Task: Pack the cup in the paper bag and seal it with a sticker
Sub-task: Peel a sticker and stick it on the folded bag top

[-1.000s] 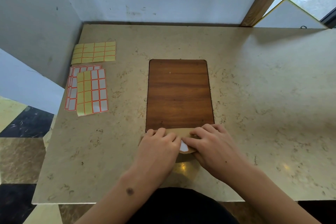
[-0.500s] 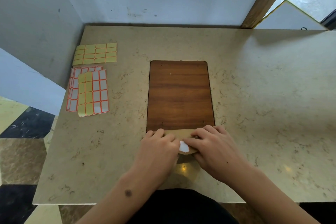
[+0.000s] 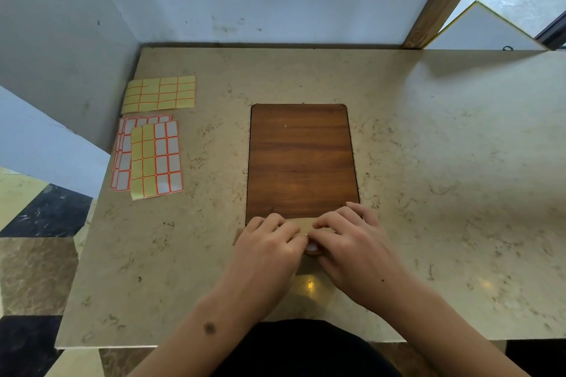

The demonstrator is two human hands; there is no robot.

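A brown paper bag [image 3: 301,224] lies folded at the near edge of the wooden board [image 3: 301,159], mostly covered by both hands. My left hand [image 3: 269,246] curls over its left part and my right hand [image 3: 352,243] over its right part, fingers on the far side and thumbs meeting at the near side. Between the thumbs only a sliver of a white sticker [image 3: 311,247] shows on the bag. The cup is hidden.
Sticker sheets lie at the table's left: a yellow sheet [image 3: 159,92] at the back and a stack of white and yellow ones with orange borders [image 3: 153,159] in front. The marble table [image 3: 444,162] meets walls at the back and left.
My thumbs have closed in over the white sticker, so less of it shows. Both hands stay on the bag in the same place.
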